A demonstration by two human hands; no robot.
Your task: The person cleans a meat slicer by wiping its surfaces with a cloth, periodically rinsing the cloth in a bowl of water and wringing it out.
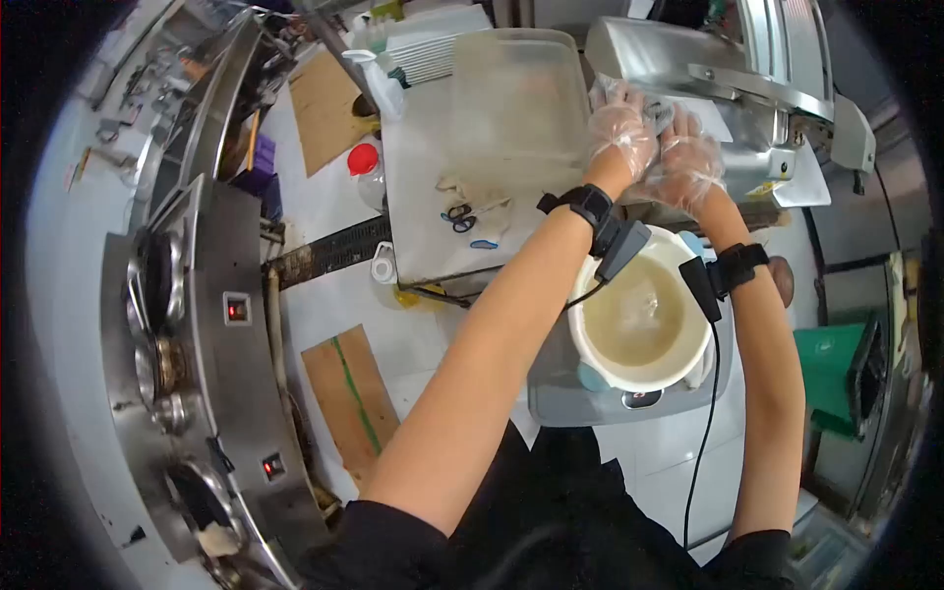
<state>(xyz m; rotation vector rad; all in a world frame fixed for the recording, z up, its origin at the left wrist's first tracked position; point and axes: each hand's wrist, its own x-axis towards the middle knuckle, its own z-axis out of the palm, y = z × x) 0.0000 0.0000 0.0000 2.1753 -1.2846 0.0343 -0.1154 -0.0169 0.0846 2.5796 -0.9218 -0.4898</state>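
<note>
Both my hands wear clear plastic gloves and reach to the metal machine [669, 54] at the upper right. My left hand [622, 133] lies at the right edge of a translucent plastic box [518, 93], its fingers stretched forward and slightly apart. My right hand [690, 162] is close beside it, fingers extended near a white sheet [710, 116] at the machine. Crumpled clear plastic shows around the fingers; whether either hand holds it I cannot tell. Below my wrists stands a white tub [580, 324] of cloudy liquid [637, 310].
Scissors [462, 218] and a cloth [480, 197] lie on the table [423, 147]. A red-capped bottle [364, 160] stands left of it. Steel cooking equipment [231, 364] lines the left side. A green bin [831, 369] is at the right. A cable hangs from my right wrist.
</note>
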